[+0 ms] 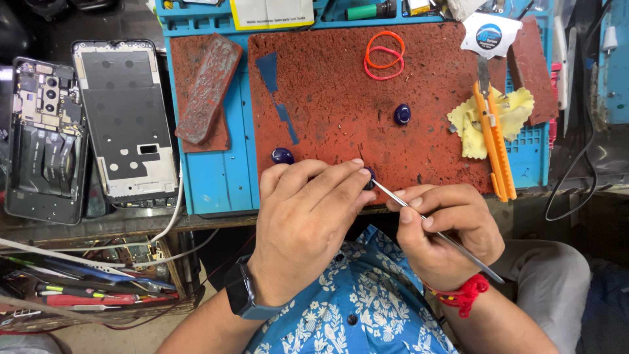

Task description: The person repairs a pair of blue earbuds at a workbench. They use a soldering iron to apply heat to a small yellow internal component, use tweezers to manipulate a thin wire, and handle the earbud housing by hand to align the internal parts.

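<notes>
My left hand (304, 219) pinches a small dark blue round part (371, 177) between thumb and fingertips, just at the near edge of the red work mat (327, 105). In my right hand (445, 229) is a thin metal tool (439, 235), gripped like a pen, its tip touching the small part. Two more dark blue round parts lie on the mat: one (282, 156) beside my left hand, one (402, 114) farther back. A dark watch sits on my left wrist and a red thread band on my right.
Two opened phone bodies (128, 121) (42, 141) lie at left. An orange cutter (493, 141) rests on a yellow cloth (514, 108) at right. Orange and pink rubber bands (384, 56) lie at the mat's back. A red block (206, 88) sits on the blue tray (216, 177). Cables and tools fill a drawer at lower left.
</notes>
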